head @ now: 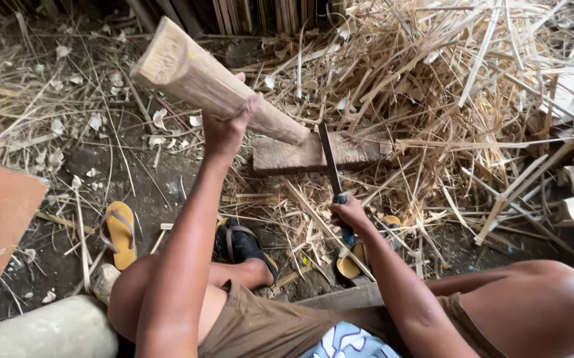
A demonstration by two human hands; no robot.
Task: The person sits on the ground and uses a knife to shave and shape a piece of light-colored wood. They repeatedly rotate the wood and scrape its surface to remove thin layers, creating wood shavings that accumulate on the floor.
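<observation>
From the head camera we look down on bare dirt ground [141,179] strewn with pale chips, and a deep heap of split bamboo strips [459,86] filling the upper right. A flat wooden block [287,156] lies on the ground just ahead of our knees.

Our left hand [224,126] is clamped tight around a thick wooden club [201,79], held raised and tilted, its lower end above the block's left part. Our right hand [352,215] is closed around the handle of a long dark blade [330,162], which stands on edge with its tip over the block.

A yellow sandal [120,233] lies to the left, well apart from the hands. We see no packages, labels or signs here.
</observation>
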